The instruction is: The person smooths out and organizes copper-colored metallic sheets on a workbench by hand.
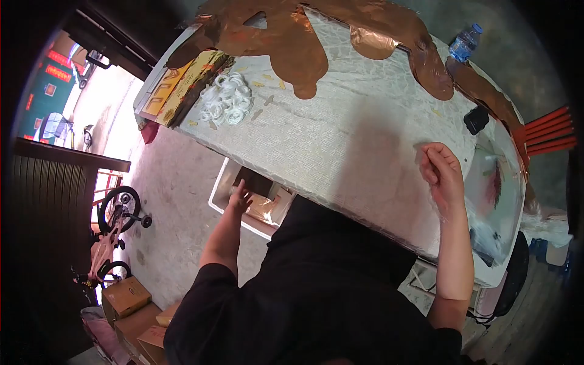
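Observation:
My left hand (241, 197) is over a white-rimmed box (214, 196) below the table's edge, its fingers spread and holding nothing I can see. Inside that box are a dark item (254, 182) and something brown and shiny (267, 210). Above the right part of the white-covered table (292, 143) is my right hand (440, 164), its fingers curled together; whatever they may hold is too small to make out. A pile of white coiled loops (226, 99) lies at the table's left, with small yellow and brown pieces (263, 109) beside it.
Brown shiny sheeting (304, 55) drapes over the far edge. A yellow box (176, 88) sits at the left end, a water bottle (465, 42) and a black object (476, 120) at the right. Cardboard boxes (126, 297) and a small bicycle (109, 237) stand on the floor.

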Demonstrator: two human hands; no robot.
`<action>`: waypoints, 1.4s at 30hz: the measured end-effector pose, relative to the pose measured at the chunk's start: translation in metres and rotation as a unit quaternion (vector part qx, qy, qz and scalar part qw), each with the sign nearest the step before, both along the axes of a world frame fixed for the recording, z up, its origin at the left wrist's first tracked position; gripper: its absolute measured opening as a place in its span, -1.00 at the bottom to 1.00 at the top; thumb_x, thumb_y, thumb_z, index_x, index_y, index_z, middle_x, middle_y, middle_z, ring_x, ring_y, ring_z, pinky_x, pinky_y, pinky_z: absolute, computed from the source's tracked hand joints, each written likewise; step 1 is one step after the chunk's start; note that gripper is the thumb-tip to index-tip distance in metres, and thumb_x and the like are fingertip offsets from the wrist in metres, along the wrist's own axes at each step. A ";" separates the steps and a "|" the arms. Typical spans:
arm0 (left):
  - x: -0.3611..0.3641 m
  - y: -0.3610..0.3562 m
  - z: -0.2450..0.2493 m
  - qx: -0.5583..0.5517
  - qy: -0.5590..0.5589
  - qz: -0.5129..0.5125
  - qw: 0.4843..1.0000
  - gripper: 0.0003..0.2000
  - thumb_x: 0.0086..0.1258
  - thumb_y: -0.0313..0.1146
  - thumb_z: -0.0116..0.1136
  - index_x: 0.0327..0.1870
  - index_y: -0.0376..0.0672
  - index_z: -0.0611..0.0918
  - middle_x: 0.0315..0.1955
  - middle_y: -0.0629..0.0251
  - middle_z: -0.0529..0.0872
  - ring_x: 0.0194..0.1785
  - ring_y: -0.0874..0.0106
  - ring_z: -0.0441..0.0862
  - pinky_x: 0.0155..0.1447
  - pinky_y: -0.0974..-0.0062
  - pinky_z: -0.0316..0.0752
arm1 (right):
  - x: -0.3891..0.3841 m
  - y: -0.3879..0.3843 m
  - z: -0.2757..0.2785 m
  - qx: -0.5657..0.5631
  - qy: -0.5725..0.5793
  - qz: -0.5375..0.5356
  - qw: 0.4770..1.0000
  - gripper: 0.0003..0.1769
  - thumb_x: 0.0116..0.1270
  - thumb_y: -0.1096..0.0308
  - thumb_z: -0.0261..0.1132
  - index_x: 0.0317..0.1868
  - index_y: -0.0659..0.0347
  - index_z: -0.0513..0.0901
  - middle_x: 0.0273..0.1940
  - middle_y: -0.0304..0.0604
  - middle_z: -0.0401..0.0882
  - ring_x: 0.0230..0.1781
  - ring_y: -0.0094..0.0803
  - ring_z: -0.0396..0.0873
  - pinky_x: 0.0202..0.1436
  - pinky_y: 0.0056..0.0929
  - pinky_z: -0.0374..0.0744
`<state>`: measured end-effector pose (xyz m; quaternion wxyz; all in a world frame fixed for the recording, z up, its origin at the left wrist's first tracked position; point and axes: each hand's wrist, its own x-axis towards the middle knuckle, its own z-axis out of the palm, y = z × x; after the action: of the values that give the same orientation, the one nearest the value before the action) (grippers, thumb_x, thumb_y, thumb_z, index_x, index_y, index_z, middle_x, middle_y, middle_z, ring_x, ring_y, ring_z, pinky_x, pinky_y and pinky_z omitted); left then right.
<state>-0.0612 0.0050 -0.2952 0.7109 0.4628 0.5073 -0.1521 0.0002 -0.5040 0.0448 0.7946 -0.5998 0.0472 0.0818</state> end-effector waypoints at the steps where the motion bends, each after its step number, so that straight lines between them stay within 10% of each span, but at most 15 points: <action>1: 0.006 0.001 -0.008 -0.005 -0.028 -0.005 1.000 -0.31 0.20 0.02 0.23 0.35 0.09 0.26 0.33 0.24 0.24 0.33 0.30 0.23 0.24 0.22 0.25 | 0.000 0.000 -0.001 -0.001 -0.004 0.003 1.000 -0.85 0.35 0.40 0.14 -0.19 0.27 0.59 -0.48 -0.31 0.50 -0.67 -0.73 0.16 -0.61 -0.74 0.12; 9: -0.013 -0.026 -0.005 -0.025 -0.158 -0.360 0.919 -0.56 0.34 -0.41 0.05 0.24 -0.31 0.36 -0.01 0.21 0.61 -0.14 0.31 0.66 -0.17 0.45 0.53 | 0.001 0.017 -0.007 -0.166 -0.011 -0.013 0.986 -0.89 0.34 0.39 0.17 -0.21 0.22 0.57 -0.49 -0.33 0.47 -0.64 -0.68 0.27 -0.57 -0.72 0.22; 12: -0.002 -0.047 0.080 0.109 -0.066 -0.515 0.848 -0.55 0.30 -0.34 0.16 0.19 -0.32 0.42 -0.05 0.11 0.65 -0.13 0.36 0.67 -0.09 0.49 0.56 | 0.009 0.047 -0.005 -0.376 -0.193 0.066 0.904 -0.80 0.22 0.42 0.20 -0.14 0.23 0.56 -0.35 -0.23 0.51 -0.50 -0.44 0.48 -0.38 -0.50 0.47; 20: 0.035 0.004 0.155 0.339 -0.220 -0.535 0.742 -0.57 0.29 -0.26 0.20 0.13 -0.29 0.49 -0.16 0.06 0.68 -0.06 0.35 0.63 0.05 0.45 0.51 | 0.106 0.152 -0.009 -0.481 -0.464 0.062 0.741 -0.60 0.14 0.27 0.30 0.02 0.16 0.55 0.06 -0.11 0.47 0.05 -0.22 0.45 0.11 -0.28 0.41; 27: 0.031 -0.010 0.329 0.235 -0.203 -0.607 0.732 -0.79 0.41 -0.36 0.05 -0.16 -0.35 0.62 -0.30 0.25 0.70 -0.23 0.54 0.61 -0.08 0.56 0.49 | 0.164 0.170 -0.040 -0.605 -0.489 0.019 0.629 -0.72 0.30 0.16 0.17 -0.18 0.17 0.66 -0.12 -0.16 0.61 -0.12 -0.22 0.51 -0.10 -0.29 0.45; 29: 0.037 -0.025 0.359 0.255 -0.227 -0.588 0.733 -0.81 0.41 -0.39 0.03 -0.20 -0.35 0.62 -0.37 0.30 0.70 -0.31 0.56 0.60 -0.12 0.58 0.48 | 0.175 0.156 -0.028 -0.450 -0.230 0.012 0.863 -0.70 0.34 0.15 0.17 -0.35 0.21 0.66 -0.42 -0.24 0.62 -0.45 -0.38 0.49 -0.38 -0.44 0.42; 32: 0.057 -0.062 0.385 0.328 -0.387 -0.447 0.737 -0.84 0.37 -0.40 0.08 -0.22 -0.31 0.62 -0.31 0.26 0.68 -0.23 0.51 0.59 -0.09 0.54 0.47 | 0.179 0.138 -0.014 -0.213 -0.175 -0.055 0.960 -0.68 0.33 0.15 0.21 -0.41 0.24 0.65 -0.56 -0.33 0.53 -0.61 -0.58 0.35 -0.51 -0.60 0.34; 37: 0.131 -0.124 0.387 0.675 -0.547 -0.310 0.385 -0.64 0.11 -0.36 0.26 -0.01 -0.15 0.58 -0.08 0.19 0.59 0.03 0.22 0.51 0.20 0.23 0.34 | 0.163 0.091 0.014 -0.170 -0.189 -0.101 0.962 -0.73 0.31 0.20 0.25 -0.37 0.26 0.65 -0.49 -0.39 0.52 -0.52 -0.71 0.36 -0.44 -0.68 0.35; 42: 0.193 -0.135 0.371 0.784 -0.458 -0.303 0.290 -0.67 0.10 -0.38 0.22 -0.06 -0.17 0.59 -0.11 0.20 0.61 0.04 0.26 0.53 0.23 0.24 0.31 | 0.127 0.034 0.051 -0.159 -0.231 -0.135 0.950 -0.82 0.32 0.29 0.25 -0.28 0.26 0.63 -0.38 -0.38 0.55 -0.45 -0.71 0.41 -0.33 -0.72 0.39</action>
<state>0.1319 -0.1298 0.0753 0.0297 0.9149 -0.1996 0.3496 0.1268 -0.4696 0.0961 0.6815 -0.7090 -0.0448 -0.1756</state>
